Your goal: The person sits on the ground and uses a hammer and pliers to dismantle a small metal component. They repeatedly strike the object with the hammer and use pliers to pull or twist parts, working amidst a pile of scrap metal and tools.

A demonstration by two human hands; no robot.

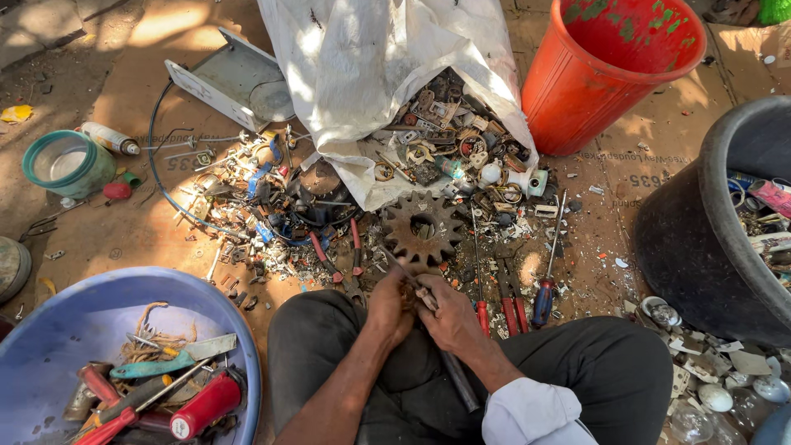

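Note:
I sit cross-legged on cardboard in front of a heap of scrap metal. My left hand [389, 306] and my right hand [449, 313] meet just above my lap, both closed around a small rusty metal piece [409, 290] held between them. A dark rod-like handle [458, 381] runs from under my right hand down along my leg; what it belongs to is hidden. Just beyond my hands lies a large rusty gear [423, 228]. Red-handled pliers [334, 259] lie to its left and a blue-and-red screwdriver [546, 284] to its right.
A white sack [362, 74] spills scrap parts at the top centre. A red bucket [606, 78] stands at the top right, a black tub [700, 247] at the right. A blue basin [66, 330] holding tools sits at the lower left, a green tin [66, 165] at the far left.

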